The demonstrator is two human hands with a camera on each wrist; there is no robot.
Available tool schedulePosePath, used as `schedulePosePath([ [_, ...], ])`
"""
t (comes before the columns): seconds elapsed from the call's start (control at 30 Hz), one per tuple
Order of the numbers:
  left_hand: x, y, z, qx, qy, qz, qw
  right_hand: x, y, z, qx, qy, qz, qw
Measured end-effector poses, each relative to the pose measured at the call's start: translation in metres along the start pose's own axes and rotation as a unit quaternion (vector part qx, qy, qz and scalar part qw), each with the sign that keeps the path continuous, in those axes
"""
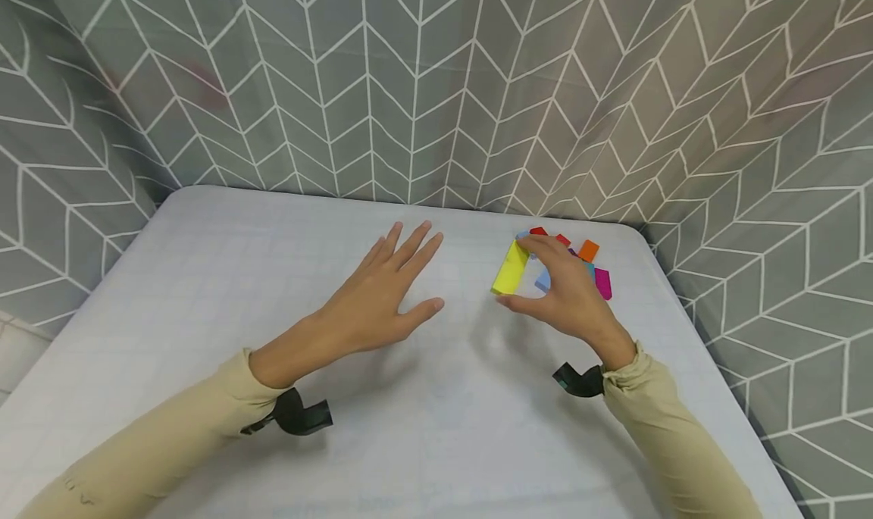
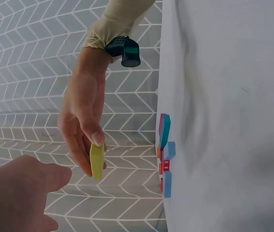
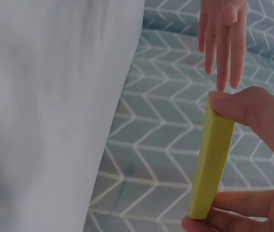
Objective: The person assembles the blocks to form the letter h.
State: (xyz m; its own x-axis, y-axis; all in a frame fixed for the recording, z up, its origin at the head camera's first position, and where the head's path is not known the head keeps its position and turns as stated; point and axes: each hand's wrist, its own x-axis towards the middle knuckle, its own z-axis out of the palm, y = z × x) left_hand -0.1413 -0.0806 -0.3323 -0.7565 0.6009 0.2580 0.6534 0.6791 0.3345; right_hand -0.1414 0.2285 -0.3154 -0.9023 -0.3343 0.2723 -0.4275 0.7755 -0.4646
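My right hand [image 1: 569, 295] pinches a yellow block [image 1: 510, 269] by its two ends, thumb at one end and fingers at the other. In the right wrist view the long yellow block [image 3: 211, 162] is held up off the table. My left hand [image 1: 371, 299] hovers over the table to the left with straight, spread fingers and holds nothing. Behind and beside the right hand lies a group of coloured blocks, among them an orange block [image 1: 589, 251], a magenta block [image 1: 603, 283] and a light blue block [image 1: 542, 280]. The hand hides part of this group.
A white cloth covers the table [image 1: 436, 428]. A grey curtain with white zigzag lines [image 1: 382, 87] hangs along its back and sides. In the left wrist view a teal block [image 2: 165, 131] and another light blue block [image 2: 167, 184] lie on the cloth.
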Motion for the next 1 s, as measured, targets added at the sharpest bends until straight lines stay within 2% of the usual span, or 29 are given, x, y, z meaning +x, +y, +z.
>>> schedulePosePath([
  [0.53,-0.053,-0.029,-0.013,-0.002,0.029,-0.058,0.9979,0.017,-0.044,0.032,0.047,-0.034,-0.054,0.9969],
  [1.0,-0.075,-0.051,-0.024,-0.013,0.068,-0.096,0.993,0.032,-0.066,0.062,0.059,-0.048,-0.122,0.9897],
])
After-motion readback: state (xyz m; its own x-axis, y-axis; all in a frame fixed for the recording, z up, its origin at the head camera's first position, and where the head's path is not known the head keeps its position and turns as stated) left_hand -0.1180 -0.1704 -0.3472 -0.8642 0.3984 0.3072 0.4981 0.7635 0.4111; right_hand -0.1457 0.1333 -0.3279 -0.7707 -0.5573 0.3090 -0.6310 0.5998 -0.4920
